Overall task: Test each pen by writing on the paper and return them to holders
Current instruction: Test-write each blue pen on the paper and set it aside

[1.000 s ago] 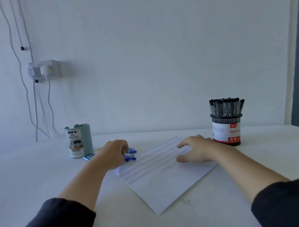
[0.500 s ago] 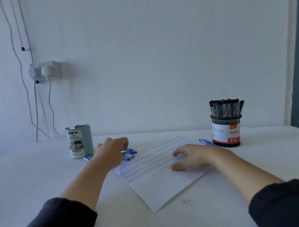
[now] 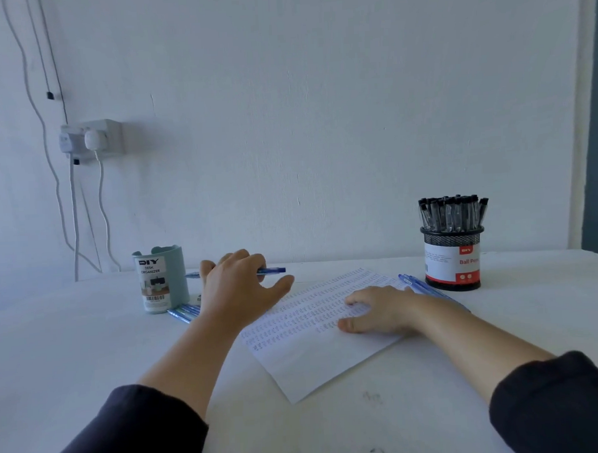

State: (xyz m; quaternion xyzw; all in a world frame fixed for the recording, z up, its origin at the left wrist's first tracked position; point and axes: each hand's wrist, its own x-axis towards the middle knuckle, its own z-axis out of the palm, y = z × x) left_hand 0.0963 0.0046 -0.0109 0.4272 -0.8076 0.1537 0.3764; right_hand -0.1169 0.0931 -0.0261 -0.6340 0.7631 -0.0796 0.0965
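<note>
Blue pen [image 3: 271, 270] in left hand [image 3: 238, 290].

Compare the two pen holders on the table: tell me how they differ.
The green desk organizer has smooth solid walls, and no pens show above its rim; the black mesh holder is packed with upright black-capped pens. The green desk organizer stands on the left near the left hand; the black mesh holder stands on the right, beyond the right hand. Both are upright, labelled cylinders, with loose blue pens lying nearby.
</note>
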